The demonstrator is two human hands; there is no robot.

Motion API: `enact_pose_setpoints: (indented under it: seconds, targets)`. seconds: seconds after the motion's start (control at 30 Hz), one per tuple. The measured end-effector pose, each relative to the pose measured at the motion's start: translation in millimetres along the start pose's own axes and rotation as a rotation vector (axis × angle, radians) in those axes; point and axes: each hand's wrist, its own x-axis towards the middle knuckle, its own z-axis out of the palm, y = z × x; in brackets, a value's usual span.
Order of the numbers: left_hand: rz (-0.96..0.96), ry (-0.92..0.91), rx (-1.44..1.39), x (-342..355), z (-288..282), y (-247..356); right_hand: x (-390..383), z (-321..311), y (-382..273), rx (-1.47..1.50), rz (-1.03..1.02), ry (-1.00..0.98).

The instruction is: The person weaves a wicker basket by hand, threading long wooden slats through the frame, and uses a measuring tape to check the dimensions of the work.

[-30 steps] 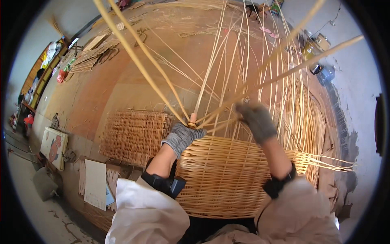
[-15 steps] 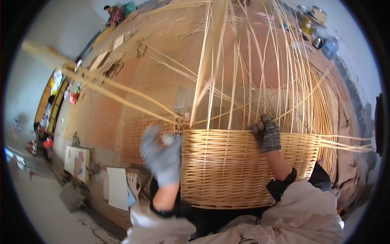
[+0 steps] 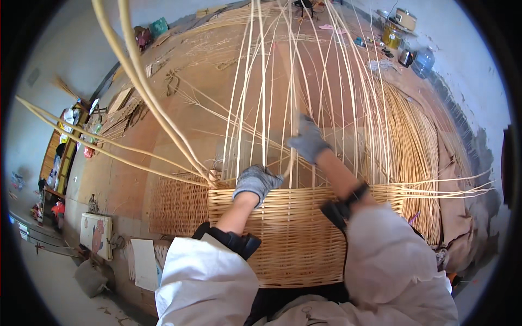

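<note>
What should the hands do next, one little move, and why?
Maybe the right hand should lower the thick stick it seems to hold toward the top edge of the woven panel: the stick rises from near the left hand, which is on that edge, while the right hand is above it.

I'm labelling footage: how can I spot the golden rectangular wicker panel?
From the brown floor, come down to the grey-gloved left hand at the top of the golden panel. Unlike the browner rectangular woven panel to its left, it bears tall, pale, upright rods.
</note>
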Motion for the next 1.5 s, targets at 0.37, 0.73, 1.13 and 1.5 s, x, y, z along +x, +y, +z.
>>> enact_pose_setpoints:
  seconds: [0.37, 0.73, 1.13, 1.5]
  targets:
    - [-0.281, -0.002, 0.024, -5, -4, 34, -102, -38, -5, 0.883, 0.555, 0.354]
    - [0.013, -0.106, -0.074, -11, 43, 97, -93, -57, 95, 0.873, 0.429, 0.176]
    - [-0.176, 0.035, -0.053, -2, 49, 120, -146, -103, 88, 1.222, 0.554, 0.444]
    - [0.824, 0.143, 0.305, -22, 142, 154, -137, -136, 192, 0.047, 0.037, -0.337]
